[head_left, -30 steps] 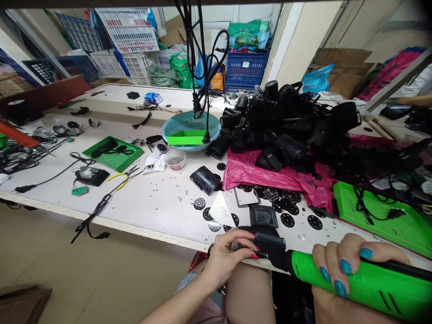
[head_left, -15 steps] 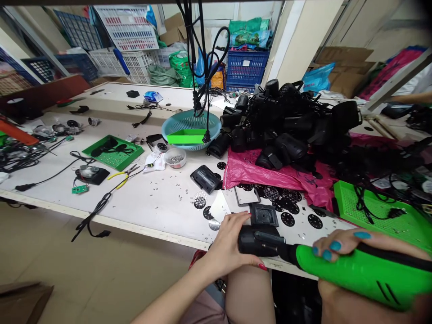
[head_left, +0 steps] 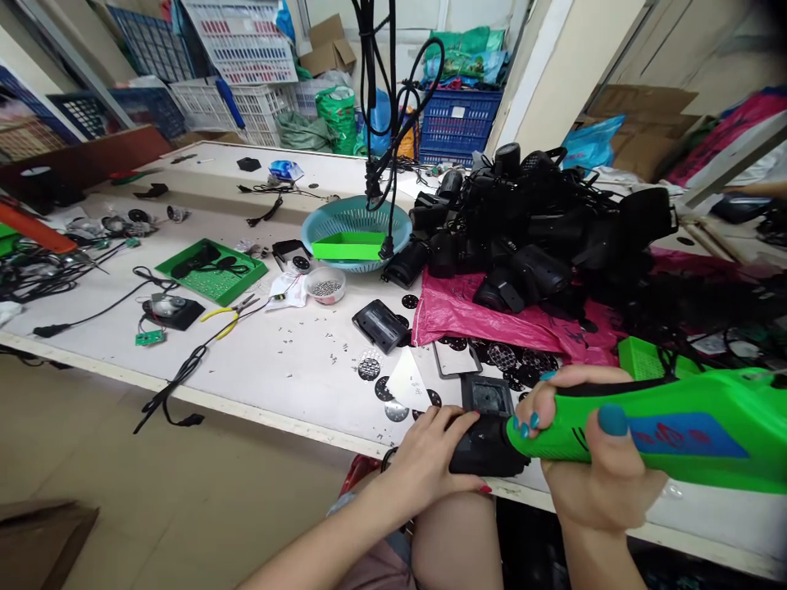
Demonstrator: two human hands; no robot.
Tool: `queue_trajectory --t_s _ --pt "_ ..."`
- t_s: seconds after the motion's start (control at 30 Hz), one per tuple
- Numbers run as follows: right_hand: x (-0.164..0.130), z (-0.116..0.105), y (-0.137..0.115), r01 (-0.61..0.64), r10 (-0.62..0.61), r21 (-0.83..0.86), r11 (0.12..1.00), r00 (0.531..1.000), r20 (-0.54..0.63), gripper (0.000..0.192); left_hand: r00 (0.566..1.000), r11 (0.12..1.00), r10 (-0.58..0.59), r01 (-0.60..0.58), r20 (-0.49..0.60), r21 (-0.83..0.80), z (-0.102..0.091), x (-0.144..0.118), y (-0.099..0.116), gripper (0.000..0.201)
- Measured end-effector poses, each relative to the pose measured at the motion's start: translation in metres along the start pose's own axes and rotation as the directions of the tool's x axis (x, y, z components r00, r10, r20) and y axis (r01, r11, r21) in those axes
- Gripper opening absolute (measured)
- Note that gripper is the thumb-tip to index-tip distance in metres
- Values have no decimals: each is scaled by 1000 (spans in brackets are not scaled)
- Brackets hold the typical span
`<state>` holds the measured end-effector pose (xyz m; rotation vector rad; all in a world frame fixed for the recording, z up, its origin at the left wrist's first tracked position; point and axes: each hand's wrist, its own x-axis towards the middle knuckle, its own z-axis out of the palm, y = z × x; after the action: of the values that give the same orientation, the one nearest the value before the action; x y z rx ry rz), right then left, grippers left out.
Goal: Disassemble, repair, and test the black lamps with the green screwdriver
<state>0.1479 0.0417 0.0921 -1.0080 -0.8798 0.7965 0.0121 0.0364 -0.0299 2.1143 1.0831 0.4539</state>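
Clearly, the fingers (head_left: 458, 422) of the left hand (head_left: 430, 455) are curled closed over the black housing (head_left: 485, 447), a small boxy plastic part that lies at the near edge of the work table (head_left: 288, 369), and they press it down from the left side. I judge this housing to be light, stiff and a little smooth, so it may slide or turn when pushed; the good place to hold it is on its flat sides, away from the nose of the tool. The right hand (head_left: 584, 459) is wrapped fully around the green electric screwdriver (head_left: 664, 430), with the thumb on top and the painted fingertips (head_left: 529, 422) at the front of the body. This tool seems stiff and somewhat heavy at the rear, and its thick middle is the natural grip. Its dark front end meets the housing just right of the left fingers; the bit itself is hidden. Just beyond the fingers lies a square black frame (head_left: 487, 397), and around it are round perforated discs (head_left: 369, 369) and loose small screws. Farther from the hands lies a pink plastic bag (head_left: 467, 315) under a pile of black lamp bodies (head_left: 534, 229). Far to the left of the fingers are yellow-handled pliers (head_left: 225, 314), a green tray (head_left: 212, 270), a small bowl of screws (head_left: 325, 285) and a teal basket (head_left: 357, 225).
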Motion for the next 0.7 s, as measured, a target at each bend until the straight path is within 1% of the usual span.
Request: queue_trajectory --t_s 0.37,0.6,0.7 --pt "-2 3 5 28 -28 -20 999 1000 6 26 999 999 31 -31 -7 -10 3 0 -4 88" --pt "-3 1 6 24 -21 -63 998 999 48 29 1000 999 5 -6 -6 -34 1 1 -3 90" --pt "-4 1 6 23 -20 -57 998 999 50 28 1000 999 9 -9 -8 -38 2 2 -4 89"
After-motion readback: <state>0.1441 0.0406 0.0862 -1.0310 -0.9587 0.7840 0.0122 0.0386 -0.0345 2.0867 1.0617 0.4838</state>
